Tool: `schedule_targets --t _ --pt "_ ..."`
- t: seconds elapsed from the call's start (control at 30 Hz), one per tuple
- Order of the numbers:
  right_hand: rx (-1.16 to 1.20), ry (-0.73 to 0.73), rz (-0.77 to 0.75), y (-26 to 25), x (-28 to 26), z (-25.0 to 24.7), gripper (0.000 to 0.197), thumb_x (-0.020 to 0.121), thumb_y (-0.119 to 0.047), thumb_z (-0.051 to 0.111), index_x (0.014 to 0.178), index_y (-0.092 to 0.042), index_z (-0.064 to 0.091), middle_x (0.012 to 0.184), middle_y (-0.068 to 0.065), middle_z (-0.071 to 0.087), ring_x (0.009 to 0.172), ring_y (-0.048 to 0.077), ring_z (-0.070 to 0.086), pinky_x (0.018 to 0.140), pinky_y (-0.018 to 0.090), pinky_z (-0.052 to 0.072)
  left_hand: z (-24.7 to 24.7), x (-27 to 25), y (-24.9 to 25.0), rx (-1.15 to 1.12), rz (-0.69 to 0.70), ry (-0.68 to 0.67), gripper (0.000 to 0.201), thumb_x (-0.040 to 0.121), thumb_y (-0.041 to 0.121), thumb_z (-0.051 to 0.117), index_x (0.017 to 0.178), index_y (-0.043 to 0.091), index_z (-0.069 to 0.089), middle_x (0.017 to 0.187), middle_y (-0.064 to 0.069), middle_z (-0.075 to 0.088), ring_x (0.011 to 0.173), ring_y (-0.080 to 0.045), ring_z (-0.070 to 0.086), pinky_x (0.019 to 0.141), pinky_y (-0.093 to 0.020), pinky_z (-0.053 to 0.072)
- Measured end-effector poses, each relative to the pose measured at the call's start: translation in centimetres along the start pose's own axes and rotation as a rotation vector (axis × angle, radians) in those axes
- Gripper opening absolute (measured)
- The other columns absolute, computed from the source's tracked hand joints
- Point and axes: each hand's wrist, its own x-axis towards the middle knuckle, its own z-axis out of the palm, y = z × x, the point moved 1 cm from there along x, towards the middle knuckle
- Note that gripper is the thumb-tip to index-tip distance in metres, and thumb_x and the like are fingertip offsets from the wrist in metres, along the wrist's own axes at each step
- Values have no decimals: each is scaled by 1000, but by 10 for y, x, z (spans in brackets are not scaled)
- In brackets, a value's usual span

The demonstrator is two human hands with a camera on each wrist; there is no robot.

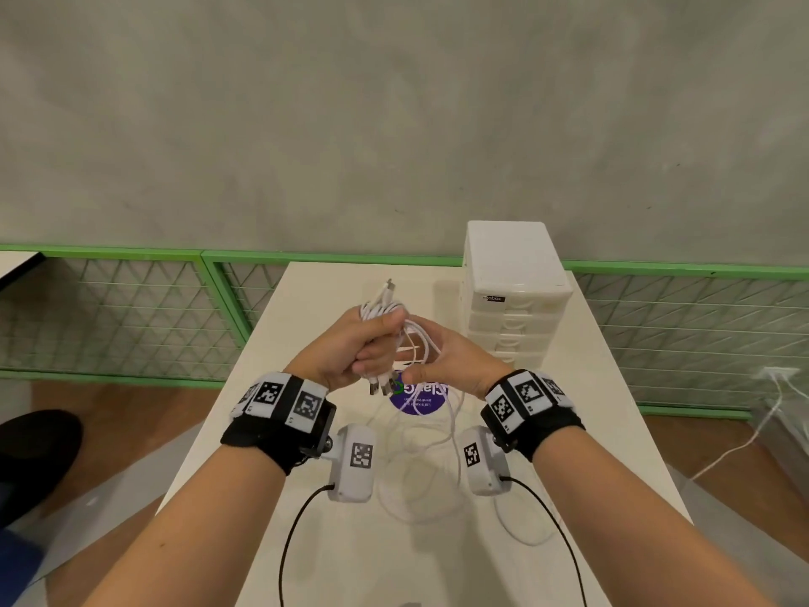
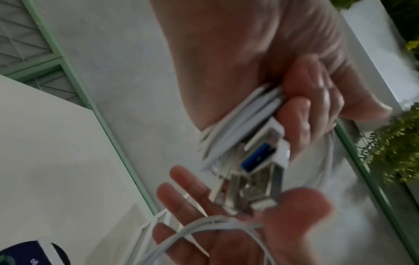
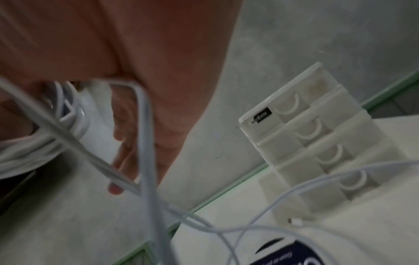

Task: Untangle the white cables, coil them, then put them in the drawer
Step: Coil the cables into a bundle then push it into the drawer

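My left hand (image 1: 359,343) grips a coiled bundle of white cables (image 1: 381,311) above the white table (image 1: 306,541). One connector sticks up from the bundle, and several USB plugs (image 1: 381,385) hang below the fist. The left wrist view shows those plugs (image 2: 256,161) under my curled fingers (image 2: 306,93). My right hand (image 1: 451,357) sits just right of it, palm (image 2: 226,242) open, with a loose cable strand (image 2: 215,222) lying across it. More white cable (image 1: 420,475) trails in loops on the table below. The white drawer unit (image 1: 512,291) stands at the back right, its drawers (image 3: 317,143) closed.
A round purple sticker (image 1: 420,403) lies on the table under my hands. A small loose connector (image 3: 294,221) rests near the drawer unit's foot. A green mesh fence (image 1: 131,317) runs behind the table. Another white cable (image 1: 744,444) hangs from a socket at the right.
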Motion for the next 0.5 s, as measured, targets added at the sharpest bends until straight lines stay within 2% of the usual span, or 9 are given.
schedule_targets --t 0.03,0.1,0.2,0.23,0.3,0.37,0.43,0.5 --pt "38 19 -17 0 -1 0 72 73 -4 76 134 -22 43 123 6 61 110 20 62 93 30 50 3 -1 1 26 14 -28 39 70 42 80 56 16 54 32 10 34 25 -2 29 35 -13 24" --pt "57 50 -34 -3 -4 2 54 80 4 67 128 -14 49 107 4 66 97 13 65 85 24 52 6 -2 1 81 0 -25 40 77 31 71 42 17 55 31 10 34 26 -4 32 37 -15 27" --pt "43 56 -11 -3 -2 3 45 82 4 64 124 -8 54 106 13 66 99 23 63 90 32 52 8 -2 -3 34 -37 -20 47 78 26 63 34 16 50 33 3 39 37 -10 46 48 -21 41" --pt "50 68 -3 -4 -1 4 40 83 5 62 121 -8 56 105 14 65 98 26 62 91 35 51 9 -1 -3 10 -38 -19 44 78 25 63 36 19 50 37 0 45 45 -13 51 54 -24 45" --pt "63 94 0 -7 -1 4 29 88 4 54 109 -14 61 99 9 65 94 23 61 90 36 48 13 1 -3 -3 -29 13 43 82 19 52 39 21 54 48 -1 56 58 -16 58 65 -28 48" --pt "56 103 -4 -13 -2 6 29 92 2 46 100 -21 62 92 2 66 84 12 63 82 25 51 15 0 -2 -16 -20 43 43 82 17 45 40 20 57 51 0 57 61 -16 58 69 -30 47" --pt "-7 120 -18 -20 -1 10 28 94 0 43 99 -21 60 91 -1 65 81 6 63 80 21 51 16 1 -2 -57 7 51 38 79 19 51 41 18 56 48 0 54 57 -15 57 69 -30 45" --pt "-68 164 -53 -22 2 14 22 95 -4 42 100 -15 60 93 7 64 86 17 60 83 31 49 19 2 1 -119 46 28 33 74 25 66 44 18 54 41 2 49 48 -14 53 61 -27 46"
